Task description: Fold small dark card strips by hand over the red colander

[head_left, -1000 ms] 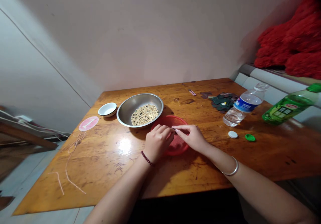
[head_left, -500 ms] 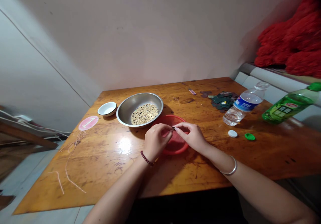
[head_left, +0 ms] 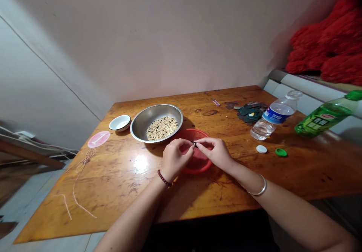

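Note:
Over a red plastic basket [head_left: 207, 165], my left hand [head_left: 177, 158] and my right hand [head_left: 217, 154] meet fingertip to fingertip. Both pinch a small dark piece [head_left: 195, 143] between thumbs and forefingers; its kind is too small to make out. A beaded bracelet circles the left wrist and a silver bangle the right. Just behind the basket stands a steel bowl [head_left: 138, 118], holding pale and dark beans [head_left: 162, 128].
A small white bowl [head_left: 120, 122], a pink disc [head_left: 98, 139] and loose string [head_left: 75, 191] lie leftward. On the right are dark green scraps [head_left: 249, 112], a water bottle [head_left: 273, 116], a green bottle [head_left: 325, 118], a white cap [head_left: 261, 149], a green cap [head_left: 281, 152] and a pink cutter [head_left: 216, 102].
The fingertips have shifted very slightly around the small dark piece. Both hands stay above the basket, and the whole view has moved a little.

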